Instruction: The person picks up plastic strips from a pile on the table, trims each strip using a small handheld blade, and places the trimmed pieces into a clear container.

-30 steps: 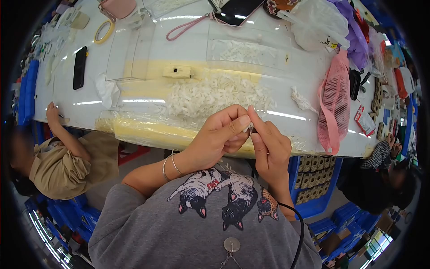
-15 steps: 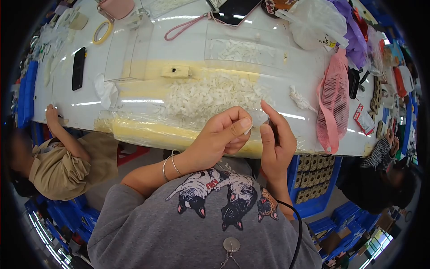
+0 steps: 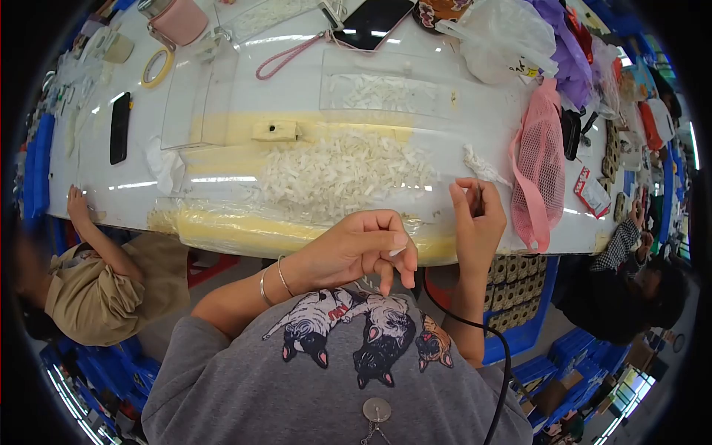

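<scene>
My left hand is in front of the table edge, fingers curled, with a small white strip pinched between thumb and fingers. To its right, my right hand is raised with thumb and fingers bent together; something dark shows between them, too small to name. A loose pile of short white strips lies on the table just beyond my hands. Behind the pile sits a yellowish block with a hole. Farther back, a clear shallow tray holds more white strips.
Yellow, film-wrapped padding lines the table edge. On the left are a black phone, a tape roll and a clear box. A pink mesh bag lies right. One person sits left, another right.
My hands have moved apart: the left has dropped toward my body with the white strip, and the right has shifted rightward, its fingers bending in. The whole view has shifted slightly.
</scene>
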A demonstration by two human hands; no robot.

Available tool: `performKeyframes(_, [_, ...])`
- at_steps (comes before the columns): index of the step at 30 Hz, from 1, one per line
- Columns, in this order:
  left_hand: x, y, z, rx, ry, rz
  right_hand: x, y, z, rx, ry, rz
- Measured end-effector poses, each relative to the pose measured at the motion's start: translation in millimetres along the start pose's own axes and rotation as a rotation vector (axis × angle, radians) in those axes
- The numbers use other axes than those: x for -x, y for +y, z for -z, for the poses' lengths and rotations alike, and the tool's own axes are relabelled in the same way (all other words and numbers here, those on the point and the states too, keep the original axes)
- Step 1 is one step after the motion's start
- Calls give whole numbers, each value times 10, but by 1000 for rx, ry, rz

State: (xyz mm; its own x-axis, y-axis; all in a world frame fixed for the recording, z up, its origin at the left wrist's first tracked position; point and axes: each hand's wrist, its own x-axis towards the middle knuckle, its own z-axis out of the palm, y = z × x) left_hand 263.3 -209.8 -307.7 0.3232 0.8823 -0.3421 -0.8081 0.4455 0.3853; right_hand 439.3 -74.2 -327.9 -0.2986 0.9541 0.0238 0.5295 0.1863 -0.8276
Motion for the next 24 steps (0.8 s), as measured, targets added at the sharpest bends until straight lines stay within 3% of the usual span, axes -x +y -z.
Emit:
performKeyframes(8, [-58, -81, 134, 77, 35, -83, -114, 120, -213, 107, 2, 219])
performKeyframes(22, [-186, 84, 54, -202, 232, -116, -190, 86, -252, 258, 29, 375])
performKeyframes(24, [-241, 100, 31, -181, 232, -128, -135, -50, -163, -50, -78, 280])
